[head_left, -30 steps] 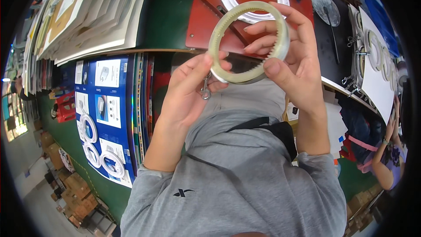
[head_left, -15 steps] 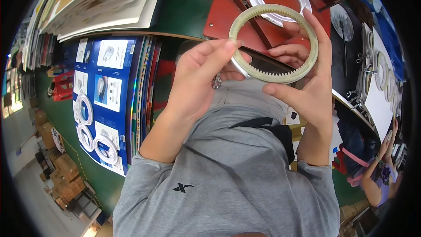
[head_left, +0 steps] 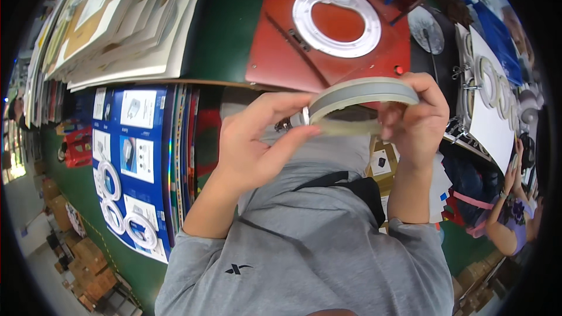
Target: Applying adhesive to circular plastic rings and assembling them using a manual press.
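Observation:
Both hands hold a cream plastic ring gear in front of my body, tilted nearly edge-on so that the grey band around its outer wall shows. My left hand is closed at its left end, thumb below and fingers above. A small shiny metal part shows by those fingers; its kind is unclear. My right hand grips the right end, fingers curled around the rim and partly blurred. Beyond the ring, a white oval ring plate lies on a red board.
Blue printed sheets stand at the left with several white rings on them. Stacked boards lie at the far left. On the right, a white panel carries more rings and metal clips. Another person's arm shows at the far right.
The ring gear has turned from facing me with its teeth and opening to nearly edge-on, and sits lower in view. The red board has shifted left and down in the picture.

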Demonstrator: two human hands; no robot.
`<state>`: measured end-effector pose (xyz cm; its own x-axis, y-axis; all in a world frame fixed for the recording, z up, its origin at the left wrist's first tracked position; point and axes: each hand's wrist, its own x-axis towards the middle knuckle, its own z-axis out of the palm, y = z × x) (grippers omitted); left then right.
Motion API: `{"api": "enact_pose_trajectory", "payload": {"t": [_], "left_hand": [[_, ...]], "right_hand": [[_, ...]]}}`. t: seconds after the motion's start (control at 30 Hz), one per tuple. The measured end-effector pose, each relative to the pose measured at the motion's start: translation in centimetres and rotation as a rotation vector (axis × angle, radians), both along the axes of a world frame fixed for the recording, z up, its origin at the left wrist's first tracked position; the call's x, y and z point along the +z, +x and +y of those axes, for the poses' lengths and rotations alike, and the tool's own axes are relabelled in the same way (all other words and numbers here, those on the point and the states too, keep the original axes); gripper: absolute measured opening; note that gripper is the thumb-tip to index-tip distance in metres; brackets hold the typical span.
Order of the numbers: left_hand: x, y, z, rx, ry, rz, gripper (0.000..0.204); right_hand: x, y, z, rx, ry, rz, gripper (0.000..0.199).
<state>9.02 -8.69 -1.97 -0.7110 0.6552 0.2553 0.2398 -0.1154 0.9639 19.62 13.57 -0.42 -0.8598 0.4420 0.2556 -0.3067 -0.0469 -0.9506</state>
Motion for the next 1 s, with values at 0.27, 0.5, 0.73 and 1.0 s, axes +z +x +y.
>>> {"api": "enact_pose_trajectory", "payload": {"t": [0.27,0.5,0.73,1.0], "left_hand": [[-1.4,0.0,2.1,-0.147,0.071,-0.320,0.036],[-1.2,-1.8,2.8,-0.078,-0.107,-0.067,0.032],[-2.4,-3.8,2.5,-0.073,-0.067,-0.173,0.030],[-2.9,-4.6,2.2,-0.113,-0.045,-0.249,0.033]], "right_hand": [[-1.2,1.5,0.2,-0.145,-0.042,0.146,0.055],[-0.4,1.8,4.8,0.011,0.072,0.147,0.052],[-5.7,2.3,14.0,-0.871,1.127,-0.668,0.027],[-6.3,1.3,16.2,-0.959,1.025,-0.645,0.018]]}}
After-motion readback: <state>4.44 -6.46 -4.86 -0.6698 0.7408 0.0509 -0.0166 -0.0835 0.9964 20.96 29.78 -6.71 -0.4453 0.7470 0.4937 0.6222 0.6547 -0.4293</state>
